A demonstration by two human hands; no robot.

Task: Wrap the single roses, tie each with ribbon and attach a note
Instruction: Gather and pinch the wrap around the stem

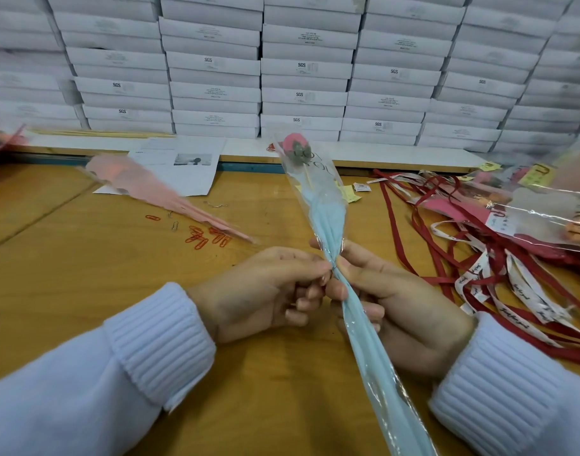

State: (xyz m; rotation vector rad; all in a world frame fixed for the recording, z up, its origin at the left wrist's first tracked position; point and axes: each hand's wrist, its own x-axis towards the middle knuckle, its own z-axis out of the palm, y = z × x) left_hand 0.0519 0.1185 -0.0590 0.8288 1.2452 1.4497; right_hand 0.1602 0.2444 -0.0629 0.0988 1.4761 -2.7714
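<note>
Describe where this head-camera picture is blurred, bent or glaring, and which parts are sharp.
Head view: the white boxes bow outward toward the edges, a wide-angle effect; the pink wrapper at left is smeared, as are the far margins; glare streaks the clear sleeve at right; the left hand and right hand, pinching the blue-wrapped rose, are fairly sharp.

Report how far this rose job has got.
Done: the rose sits in its blue wrap; wrapped roses with notes lie at right. In hand: the left hand and right hand pinch the wrap's neck. Left: no ribbon tied on it; ribbons lie on the table.
</note>
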